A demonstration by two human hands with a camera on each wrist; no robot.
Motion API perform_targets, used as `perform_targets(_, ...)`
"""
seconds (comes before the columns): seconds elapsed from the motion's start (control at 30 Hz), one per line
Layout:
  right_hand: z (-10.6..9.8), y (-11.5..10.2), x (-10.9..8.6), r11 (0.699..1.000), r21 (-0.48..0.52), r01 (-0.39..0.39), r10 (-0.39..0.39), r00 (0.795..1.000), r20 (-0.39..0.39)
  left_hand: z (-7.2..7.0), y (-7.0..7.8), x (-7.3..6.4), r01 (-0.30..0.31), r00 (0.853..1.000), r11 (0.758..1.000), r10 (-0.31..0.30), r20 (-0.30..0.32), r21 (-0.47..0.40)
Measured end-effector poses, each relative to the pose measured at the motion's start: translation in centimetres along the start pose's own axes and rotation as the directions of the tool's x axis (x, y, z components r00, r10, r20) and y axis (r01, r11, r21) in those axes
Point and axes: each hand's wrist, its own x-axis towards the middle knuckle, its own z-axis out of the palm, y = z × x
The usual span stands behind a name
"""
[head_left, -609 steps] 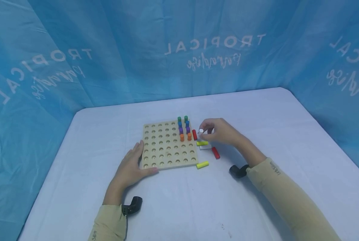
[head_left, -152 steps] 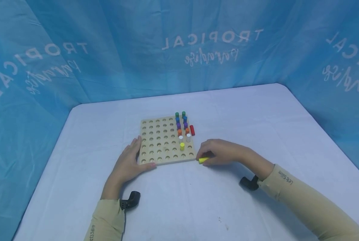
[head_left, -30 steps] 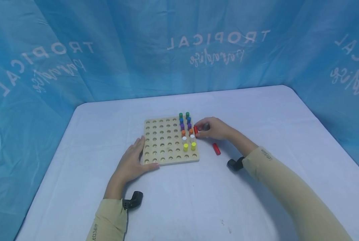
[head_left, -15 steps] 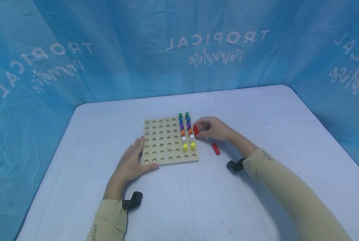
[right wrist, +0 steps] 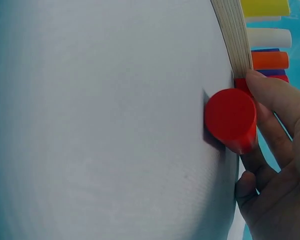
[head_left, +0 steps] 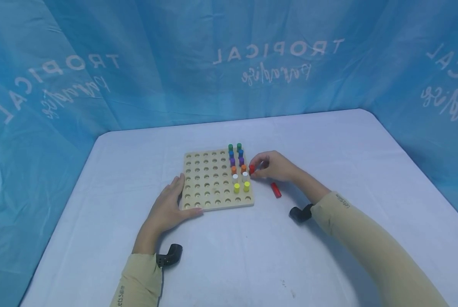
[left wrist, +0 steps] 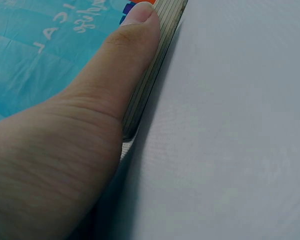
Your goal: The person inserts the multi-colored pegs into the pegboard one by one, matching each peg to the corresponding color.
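Note:
My left hand (head_left: 165, 209) rests against the near left corner of a wooden pegboard (head_left: 210, 189), fingers along its left side and thumb along its near edge. In the left wrist view, the thumb (left wrist: 122, 60) lies on the board's layered edge. Beside the board's right edge, my right hand (head_left: 276, 166) pinches a red peg (head_left: 251, 169), now nearly upright. The fingers partly hide this peg in the right wrist view. Another red peg (head_left: 276, 190) lies on the cloth below that hand, looming large nearby in the right wrist view.
Pairs of pegs stand in the board's two right columns: green (head_left: 239, 146), blue (head_left: 241, 153), purple (head_left: 242, 161), orange (head_left: 244, 169), white (head_left: 245, 175) and yellow (head_left: 246, 186). A white cloth (head_left: 229, 256) covers the table. Blue curtains (head_left: 167, 85) hang behind and at both sides.
Over the last second, the right hand has tipped the red peg more upright beside the board. Earlier, the white and yellow pegs lay loose; they now stand in holes. The left hand stays put.

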Motion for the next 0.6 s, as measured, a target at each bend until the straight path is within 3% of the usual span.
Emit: perform_targets(0.6, -0.6, -0.9, -1.5, 0.999, 0.027, 0.028, -0.026, 0.997, -0.074, 0.0, 0.0, 0.0, -0.001, 1.000, 1.000, 0.001, -0.004, -0.006)
